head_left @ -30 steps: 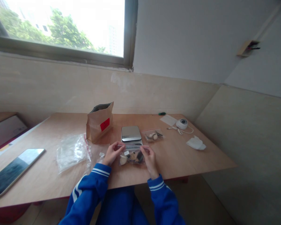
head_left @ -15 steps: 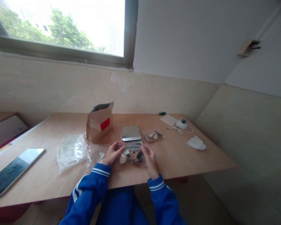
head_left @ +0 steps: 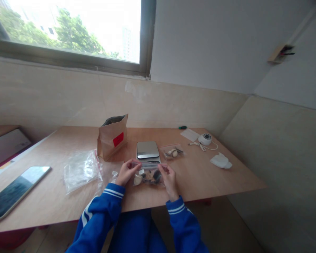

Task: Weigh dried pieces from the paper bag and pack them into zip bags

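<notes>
A clear zip bag (head_left: 149,176) with dark, brown and pale dried pieces and a small white label inside is held up near the table's front edge. My left hand (head_left: 126,172) pinches its top left corner, and my right hand (head_left: 169,177) pinches the top right. Just behind the bag sits a small digital scale (head_left: 147,150) with a shiny metal plate, its front partly hidden by the bag. A second filled zip bag (head_left: 173,152) lies flat to the right of the scale.
A brown paper pouch (head_left: 112,138) with a red label stands open behind my left hand. Empty plastic bags (head_left: 81,170) and a phone (head_left: 17,193) lie left. At right are a white dome camera (head_left: 204,139) with cable, crumpled tissue (head_left: 221,160) and a green-handled screwdriver (head_left: 182,127).
My right hand's fingertips have shifted slightly left along the bag's top edge. The bag and my left hand stay nearly in place.
</notes>
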`<control>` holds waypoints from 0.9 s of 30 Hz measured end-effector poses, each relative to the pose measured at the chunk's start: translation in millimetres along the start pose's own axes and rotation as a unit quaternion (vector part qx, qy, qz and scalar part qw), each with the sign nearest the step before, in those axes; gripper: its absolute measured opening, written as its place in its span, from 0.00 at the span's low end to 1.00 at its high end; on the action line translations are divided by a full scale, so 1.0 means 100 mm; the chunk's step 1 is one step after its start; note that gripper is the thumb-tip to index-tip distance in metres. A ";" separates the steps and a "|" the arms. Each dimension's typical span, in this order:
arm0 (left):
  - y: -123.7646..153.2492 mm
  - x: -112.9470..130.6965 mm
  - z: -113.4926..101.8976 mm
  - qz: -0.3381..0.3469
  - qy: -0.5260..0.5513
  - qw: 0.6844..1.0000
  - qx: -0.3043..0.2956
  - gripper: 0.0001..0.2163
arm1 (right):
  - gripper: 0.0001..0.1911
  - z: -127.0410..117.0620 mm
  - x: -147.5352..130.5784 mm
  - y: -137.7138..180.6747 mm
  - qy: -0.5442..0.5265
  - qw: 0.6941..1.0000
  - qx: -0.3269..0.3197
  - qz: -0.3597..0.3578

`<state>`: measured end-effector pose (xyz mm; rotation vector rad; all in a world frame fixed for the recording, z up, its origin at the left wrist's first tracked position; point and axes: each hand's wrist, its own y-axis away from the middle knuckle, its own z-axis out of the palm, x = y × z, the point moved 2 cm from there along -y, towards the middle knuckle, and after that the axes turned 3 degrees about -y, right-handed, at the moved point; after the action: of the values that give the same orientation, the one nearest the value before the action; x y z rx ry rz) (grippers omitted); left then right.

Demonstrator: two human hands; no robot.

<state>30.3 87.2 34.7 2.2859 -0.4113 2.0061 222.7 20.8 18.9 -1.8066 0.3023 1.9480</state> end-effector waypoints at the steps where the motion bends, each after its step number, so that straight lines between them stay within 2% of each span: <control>1: 0.00 0.00 0.00 -0.004 0.001 1.000 -0.002 0.16 | 0.18 0.00 0.00 0.00 -0.001 1.000 0.001 0.000; 5: 0.02 0.02 0.01 -0.022 0.004 1.000 -0.007 0.17 | 0.18 0.00 0.01 0.00 -0.016 1.000 -0.003 0.009; 10: 0.03 0.05 0.03 -0.022 0.028 0.999 -0.023 0.16 | 0.17 0.05 0.01 0.03 -0.037 0.998 -0.048 0.021; 17: 0.01 0.04 0.03 -0.002 -0.002 0.999 -0.037 0.16 | 0.15 0.08 0.01 0.03 -0.005 0.999 -0.048 0.000; 27: 0.01 0.02 0.03 -0.025 0.005 0.999 -0.036 0.16 | 0.15 0.08 0.05 0.02 0.003 0.999 -0.052 0.001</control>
<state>33.1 85.2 36.0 2.2202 -0.4152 1.9460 214.8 23.4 14.4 -1.8778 0.2077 1.9940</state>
